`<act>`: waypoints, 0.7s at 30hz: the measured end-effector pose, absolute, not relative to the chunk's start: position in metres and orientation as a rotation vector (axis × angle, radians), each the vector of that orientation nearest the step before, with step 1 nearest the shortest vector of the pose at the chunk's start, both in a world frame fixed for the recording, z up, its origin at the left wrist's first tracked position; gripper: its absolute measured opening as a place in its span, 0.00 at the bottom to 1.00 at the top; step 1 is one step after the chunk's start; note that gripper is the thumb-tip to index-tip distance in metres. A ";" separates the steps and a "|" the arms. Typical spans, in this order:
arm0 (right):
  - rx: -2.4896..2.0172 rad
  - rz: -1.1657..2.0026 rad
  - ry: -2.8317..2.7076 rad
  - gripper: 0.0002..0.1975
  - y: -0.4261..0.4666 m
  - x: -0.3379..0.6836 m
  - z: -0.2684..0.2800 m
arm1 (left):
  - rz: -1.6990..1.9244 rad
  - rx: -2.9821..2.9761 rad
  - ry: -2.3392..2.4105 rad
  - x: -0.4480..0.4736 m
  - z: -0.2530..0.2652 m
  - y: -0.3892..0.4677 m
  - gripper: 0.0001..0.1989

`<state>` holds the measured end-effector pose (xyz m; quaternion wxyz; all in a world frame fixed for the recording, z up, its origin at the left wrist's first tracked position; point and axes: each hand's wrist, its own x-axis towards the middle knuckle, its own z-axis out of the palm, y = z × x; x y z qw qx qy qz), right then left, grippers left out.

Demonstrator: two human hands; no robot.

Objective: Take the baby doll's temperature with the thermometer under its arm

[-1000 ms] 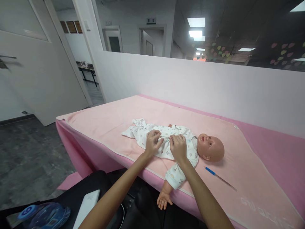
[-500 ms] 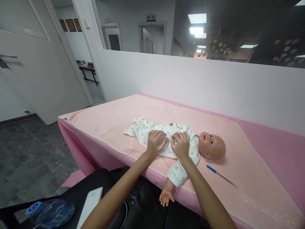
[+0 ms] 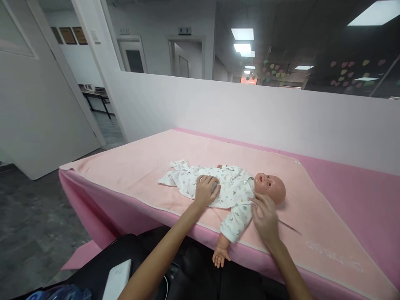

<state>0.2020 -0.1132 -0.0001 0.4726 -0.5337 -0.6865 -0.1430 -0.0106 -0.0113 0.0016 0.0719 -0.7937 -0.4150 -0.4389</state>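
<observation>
A baby doll (image 3: 270, 188) lies on its back on the pink-covered table, head to the right, dressed in a white printed baby gown (image 3: 236, 187). My left hand (image 3: 206, 191) rests on the gown's middle with curled fingers. Something small and grey shows between thumb and fingers, but I cannot make out what it is. At the doll's collar and near shoulder, my right hand (image 3: 265, 216) has its fingers stretched out and thumb apart, fingertips at the cloth. Beyond that hand, a thin rod (image 3: 290, 227) lies on the cover, its blue end hidden.
The pink cover (image 3: 137, 166) drapes over the table's front edge, and the doll's near arm hangs past it. A low white wall (image 3: 225, 112) with glass above runs behind. Lower left are a white box-like item (image 3: 117, 279) and a blue plastic bottle (image 3: 59, 293).
My right hand has moved right from the gown's chest to the collar and shoulder, covering the rod's blue end. My left hand stays on the gown. The view has shifted slightly.
</observation>
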 end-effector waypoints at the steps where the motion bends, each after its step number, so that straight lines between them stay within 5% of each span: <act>1: -1.414 -0.370 -1.644 0.10 -0.127 0.222 -0.006 | -1.336 -2.376 -1.251 -0.011 0.001 -0.011 0.05; 6: -2.009 -0.444 -1.502 0.14 -0.173 0.297 -0.039 | -1.488 -2.319 -1.294 -0.012 -0.002 -0.007 0.07; 12: -1.934 -0.097 -1.463 0.11 -0.188 0.299 -0.037 | -1.625 -2.243 -1.286 -0.016 -0.002 -0.003 0.06; 21: -1.857 0.237 -1.185 0.18 -0.173 0.286 0.036 | -1.528 -2.313 -1.399 -0.017 -0.004 -0.004 0.07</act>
